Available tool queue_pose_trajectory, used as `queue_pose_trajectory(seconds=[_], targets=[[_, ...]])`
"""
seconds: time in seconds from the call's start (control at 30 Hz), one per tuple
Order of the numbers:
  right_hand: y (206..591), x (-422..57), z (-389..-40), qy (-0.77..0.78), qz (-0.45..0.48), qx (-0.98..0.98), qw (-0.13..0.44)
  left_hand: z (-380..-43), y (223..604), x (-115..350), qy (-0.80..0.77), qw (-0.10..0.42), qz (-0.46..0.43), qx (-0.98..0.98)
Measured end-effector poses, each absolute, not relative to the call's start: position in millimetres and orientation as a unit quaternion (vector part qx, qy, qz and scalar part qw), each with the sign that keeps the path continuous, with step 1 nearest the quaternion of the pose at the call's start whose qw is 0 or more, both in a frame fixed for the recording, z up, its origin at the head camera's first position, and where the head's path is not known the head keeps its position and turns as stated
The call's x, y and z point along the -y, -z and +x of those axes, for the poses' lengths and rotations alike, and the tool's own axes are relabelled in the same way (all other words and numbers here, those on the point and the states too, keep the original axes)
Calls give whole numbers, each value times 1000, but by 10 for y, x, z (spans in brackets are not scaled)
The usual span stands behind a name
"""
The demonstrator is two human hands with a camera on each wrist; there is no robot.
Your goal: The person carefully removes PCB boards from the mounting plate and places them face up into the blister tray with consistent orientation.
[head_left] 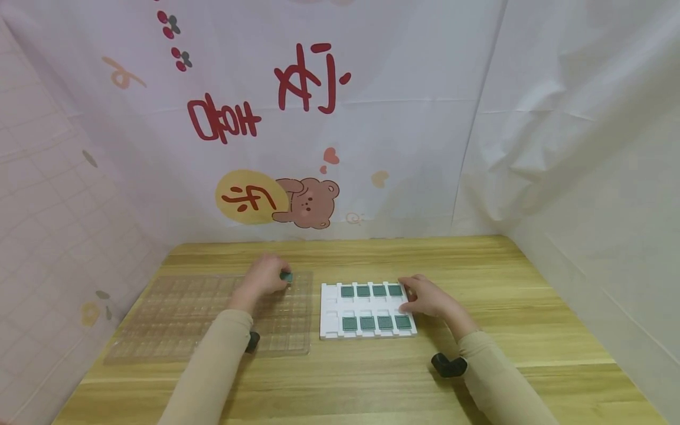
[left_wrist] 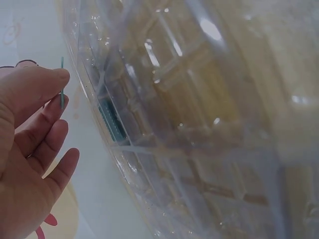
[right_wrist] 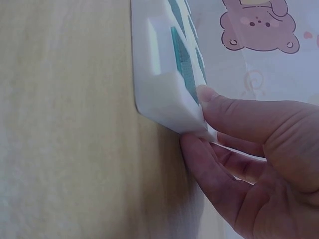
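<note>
In the head view, my left hand (head_left: 264, 276) is over the back right part of a clear plastic compartment tray (head_left: 298, 339). Its thumb and a finger pinch a small green circuit board (left_wrist: 62, 94), seen edge-on in the left wrist view; the other fingers hang loosely bent. A green dotted patch (left_wrist: 112, 120) shows in a compartment of the clear plastic there. My right hand (head_left: 429, 298) grips the right end of a white slotted tray (head_left: 330, 324), thumb on its upper side and fingers below the edge. Two rows of green boards (head_left: 368, 323) sit in its slots.
Both trays lie on a wood-grain table (head_left: 366, 383), the clear one left of the white one with a narrow gap between them. A printed white curtain (head_left: 404, 136) hangs behind the table and along both sides. Black wrist mounts (head_left: 448, 366) stick out at the sleeves.
</note>
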State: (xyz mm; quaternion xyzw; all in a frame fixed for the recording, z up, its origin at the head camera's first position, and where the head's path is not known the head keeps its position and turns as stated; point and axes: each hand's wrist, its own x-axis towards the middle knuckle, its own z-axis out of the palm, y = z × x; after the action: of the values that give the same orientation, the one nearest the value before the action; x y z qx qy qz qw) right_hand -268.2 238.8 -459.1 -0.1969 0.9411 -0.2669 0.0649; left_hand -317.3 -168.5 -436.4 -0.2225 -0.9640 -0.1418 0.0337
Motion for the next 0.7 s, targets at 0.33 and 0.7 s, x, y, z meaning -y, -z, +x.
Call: queue_pose_trajectory(seconds=[0.33,0.7], targets=[[4591,-2392,-2677,266,-201,-940,67,-3208,4372,1678,148,14,-200,968],[4600,-2390,-2680,266,-194,-942,69,-3201,4372,1651,142,3,-192,971]])
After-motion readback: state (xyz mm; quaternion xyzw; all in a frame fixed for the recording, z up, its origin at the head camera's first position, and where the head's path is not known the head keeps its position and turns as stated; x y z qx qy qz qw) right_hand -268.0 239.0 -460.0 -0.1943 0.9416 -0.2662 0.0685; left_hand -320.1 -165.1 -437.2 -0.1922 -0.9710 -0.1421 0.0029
